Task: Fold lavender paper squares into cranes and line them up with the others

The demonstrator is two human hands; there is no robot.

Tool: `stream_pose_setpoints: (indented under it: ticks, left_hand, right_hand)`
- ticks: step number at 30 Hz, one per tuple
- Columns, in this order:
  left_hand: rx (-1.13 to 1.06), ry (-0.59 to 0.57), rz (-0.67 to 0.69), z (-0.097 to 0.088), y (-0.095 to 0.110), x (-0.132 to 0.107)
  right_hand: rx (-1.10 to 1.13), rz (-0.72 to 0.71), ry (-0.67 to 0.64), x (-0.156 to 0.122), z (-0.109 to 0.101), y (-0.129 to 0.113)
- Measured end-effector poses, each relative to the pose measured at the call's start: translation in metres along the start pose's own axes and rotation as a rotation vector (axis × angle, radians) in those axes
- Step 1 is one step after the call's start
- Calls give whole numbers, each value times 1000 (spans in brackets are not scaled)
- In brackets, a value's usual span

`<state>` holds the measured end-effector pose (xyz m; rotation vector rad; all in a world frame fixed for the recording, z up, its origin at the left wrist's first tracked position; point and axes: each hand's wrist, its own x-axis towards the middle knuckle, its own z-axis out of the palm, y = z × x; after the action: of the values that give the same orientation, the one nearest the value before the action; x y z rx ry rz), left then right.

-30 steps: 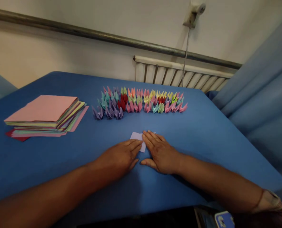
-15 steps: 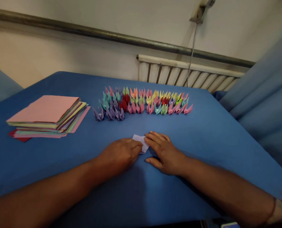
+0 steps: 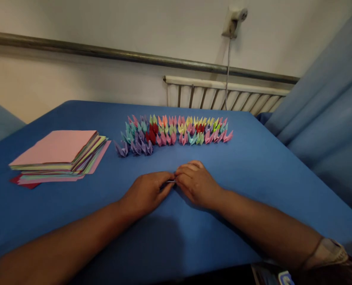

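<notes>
Between my fingertips is a small folded sheet of pale lilac paper [image 3: 171, 181]; only a thin edge of it shows. My left hand [image 3: 147, 191] pinches its left side, thumb below and fingers above. On the other side, my right hand [image 3: 197, 183] is closed over the paper with curled fingers, hiding most of it. Both hands meet just above the blue tabletop. Beyond them stand several rows of folded paper cranes [image 3: 171, 138] in purple, teal, red, pink, yellow and green.
A stack of coloured square paper [image 3: 57, 148], pink on top, lies at the left. The blue-covered table [image 3: 238, 170] reaches back to a wall with a metal pipe [image 3: 128, 55] and a radiator [image 3: 223, 85]. A blue curtain [image 3: 324, 103] hangs at the right.
My right hand has gone from lying flat with fingers stretched to curling round the paper. The lilac paper, plainly visible before, is now mostly covered. The view has tilted slightly.
</notes>
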<state>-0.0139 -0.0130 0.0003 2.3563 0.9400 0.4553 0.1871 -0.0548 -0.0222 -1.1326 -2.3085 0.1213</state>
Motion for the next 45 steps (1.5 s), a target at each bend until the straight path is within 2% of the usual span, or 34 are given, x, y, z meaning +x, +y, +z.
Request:
stream_pose_setpoints:
  ticks: [2,4,5,6,7,9,11,13,17,24,27,33,37,39,41,43,45]
  left_hand:
    - [-184,103,-129,2,1,2]
    - [-484,256,-314,3,2,6]
    - [-658,306,-382,4,3,7]
    - [-822,355,-427,5,3,9]
    - [-965,378,-454,5,4,10]
    - [-1170,386,-473,7,4,10]
    - [-1262,364,-489,8,3,9]
    - [-1283,343,-506,10,1,8]
    - [-1239,292,-535,13,-5,10]
    - [-981,287,-496,14,-17,16]
    - [-920,271,-488,14,-19,16]
    - [-974,223,-474,15,-15,15]
    - [-822,248,-434,18,-20,13]
    - [-607,360,-344,16,-21,10]
    - [-298,467,-187,11,-19,7]
    - [-25,431,11,4,-15,4]
    - [70,268,198,0,-13,3]
  right_hand:
    - [89,82,198,1,-2,-6]
    - [285,280,449,4,1,-9]
    - [415,395,545,6,5,-10]
    - [564,506,588,9,9,-11]
    - [717,598,586,12,14,-12]
    - [937,718,478,18,24,-12]
    - [1088,791,343,21,31,-11]
    - [1170,834,292,24,33,-7]
    - [1268,871,318,30,32,7]
    - [1229,833,215,39,37,32]
    - [1156,800,193,34,37,33]
    - [1136,750,231,26,41,25]
    - [1163,734,258,26,41,30]
    - [1165,709,256,26,41,33]
    - [1153,674,234,26,42,35]
    - [1124,644,192,25,44,36]
    - [1057,627,137,25,44,37]
